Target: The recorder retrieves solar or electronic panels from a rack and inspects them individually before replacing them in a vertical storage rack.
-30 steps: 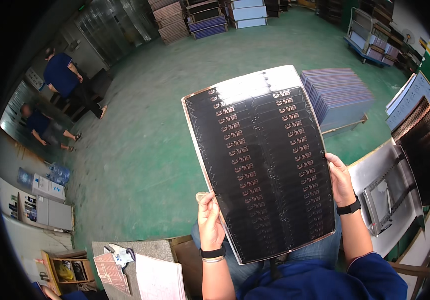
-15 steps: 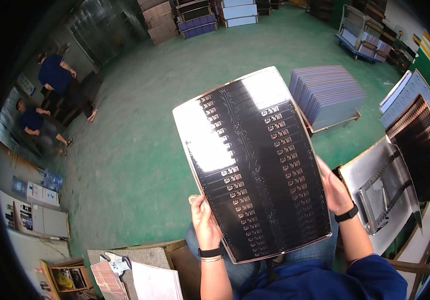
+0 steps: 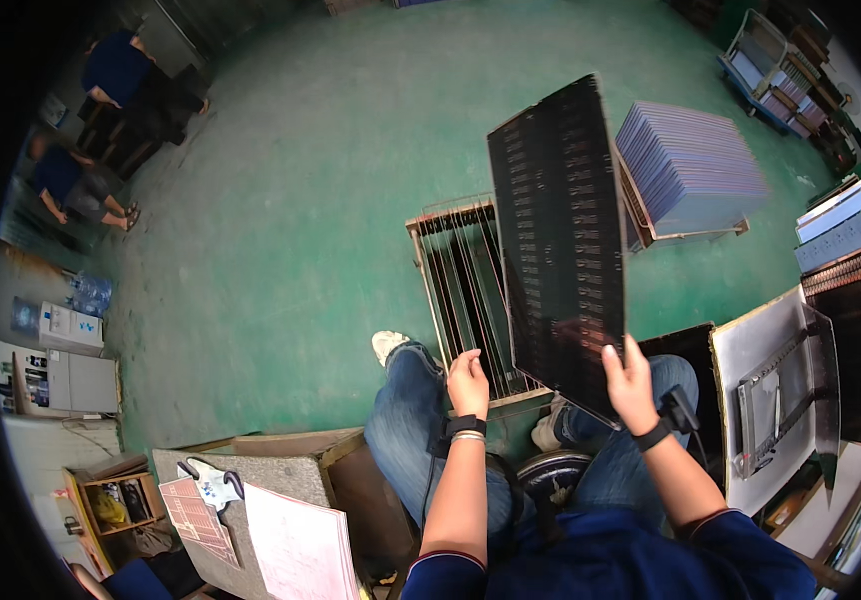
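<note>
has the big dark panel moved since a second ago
Yes. The dark panel has swung right, toward the purple sheet stack. Only the right hand grips it; the left hand is off.

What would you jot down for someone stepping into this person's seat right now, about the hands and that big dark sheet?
Right hand: grips the lower edge of the large dark panel, held up and tilted over the lap.
Left hand: off the panel, open, hovering at the near end of the slotted rack on the green floor.
A second earlier both hands held the panel facing the camera; it has since swung to the right.
Stack of purplish sheets sits on a pallet beyond the rack.
Panel is not yet in the rack or on a stack.
</note>
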